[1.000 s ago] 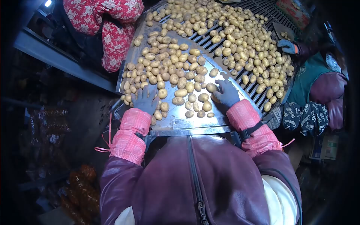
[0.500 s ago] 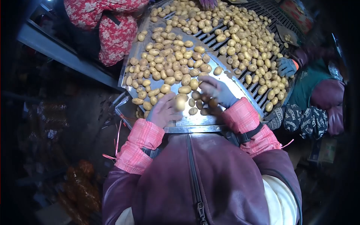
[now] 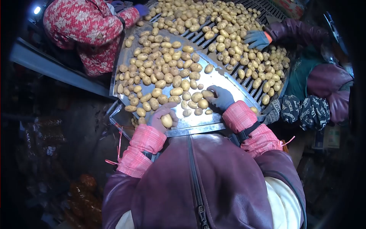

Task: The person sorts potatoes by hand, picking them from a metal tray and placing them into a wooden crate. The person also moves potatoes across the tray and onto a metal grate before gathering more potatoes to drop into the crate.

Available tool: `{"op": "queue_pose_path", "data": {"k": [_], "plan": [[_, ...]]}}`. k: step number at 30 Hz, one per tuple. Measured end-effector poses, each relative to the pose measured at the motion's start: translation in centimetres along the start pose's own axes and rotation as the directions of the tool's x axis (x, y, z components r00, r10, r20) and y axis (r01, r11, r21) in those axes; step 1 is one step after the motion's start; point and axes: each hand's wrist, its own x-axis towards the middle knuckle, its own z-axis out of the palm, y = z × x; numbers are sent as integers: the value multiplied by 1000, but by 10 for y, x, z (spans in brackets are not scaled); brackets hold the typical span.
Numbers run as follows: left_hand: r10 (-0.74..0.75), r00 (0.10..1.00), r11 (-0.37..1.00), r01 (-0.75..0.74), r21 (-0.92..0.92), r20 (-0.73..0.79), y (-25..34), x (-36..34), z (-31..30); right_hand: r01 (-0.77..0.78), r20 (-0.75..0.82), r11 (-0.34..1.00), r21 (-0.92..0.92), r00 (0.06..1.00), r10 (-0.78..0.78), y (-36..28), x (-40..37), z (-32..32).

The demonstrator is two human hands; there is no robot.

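My left hand [image 3: 162, 116] is gloved and wrapped round a potato [image 3: 166, 121] at the near left part of the metal tray [image 3: 187, 130]. Gloved in grey, my right hand [image 3: 221, 98] has its fingers curled against a potato [image 3: 207, 94] on the tray's right side. Between the hands lie several small potatoes [image 3: 196, 97]. Beyond them a large heap of potatoes [image 3: 156, 68] covers the tray's left and far parts.
Slatted bars [image 3: 248, 81] with many potatoes run behind the tray to the right. A co-worker's gloved hand [image 3: 257, 39] rests on potatoes there. At the upper left another person's red floral sleeve [image 3: 101, 28] leans over the edge. A metal rail [image 3: 61, 68] runs at the left.
My left hand has moved down and closed on a potato. My right hand has moved slightly to a potato. The co-worker's gloved hand has reached further left, and the floral-sleeved person has leaned in.
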Motion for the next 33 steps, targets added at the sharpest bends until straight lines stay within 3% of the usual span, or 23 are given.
{"op": "queue_pose_path", "data": {"k": [1,2,5,6,7,9,10,11,12,14,16,20,22,25,26,30,31,32,33], "plan": [[4,1000,1000,-4,25,-9,2,-1,1,-51,48,998,39,998,49,-5,5,-2],[-8,999,1000,8,4,44,2,0,-2,6,48,982,187,999,-15,-9,8,0],[57,994,967,-78,241,94,-2,-6,-4,154,11,798,583,980,-197,-17,5,11],[-23,983,998,13,59,183,-2,0,-11,-5,272,788,615,940,-206,-36,5,0],[-11,981,999,1,49,194,-4,2,-13,66,302,818,571,910,-284,-63,2,-3],[14,977,999,-20,30,212,-2,2,-8,-122,475,889,441,873,-115,-110,5,-23],[-68,986,995,79,-62,151,4,-4,-5,183,276,928,324,920,-278,-98,24,-7],[-50,986,996,60,-61,157,2,-3,-8,452,95,881,140,880,-466,-80,49,18],[-35,986,997,45,-59,164,-4,0,-13,531,36,846,-54,847,-530,-75,67,33],[-62,990,997,69,-46,129,-2,-3,-12,518,162,826,-220,855,-493,-91,82,36],[23,991,997,-32,69,130,-7,-4,-14,522,267,764,-380,853,-449,-104,86,35],[82,988,991,-95,94,130,-5,0,-16,476,317,782,-401,874,-369,-110,95,30],[5,999,1000,-5,8,53,-5,0,-17,427,345,810,-402,890,-298,-113,101,28],[-94,995,982,91,-164,-15,-5,13,-21,436,304,829,-351,890,-339,-101,97,39],[-117,993,964,112,-242,-6,-3,14,-23,462,281,840,-284,878,-388,-99,97,37],[-109,994,893,92,-441,-14,11,6,-16,285,72,958,-24,956,-283,-98,81,33],[-95,995,861,68,-504,-28,13,2,-15,314,151,948,44,936,-317,-100,77,32],[-40,996,821,75,-566,73,13,2,-22,333,228,936,113,908,-350,-108,71,25],[-12,999,819,27,-574,29,11,2,-25,343,299,921,183,873,-385,-114,67,24]]}}
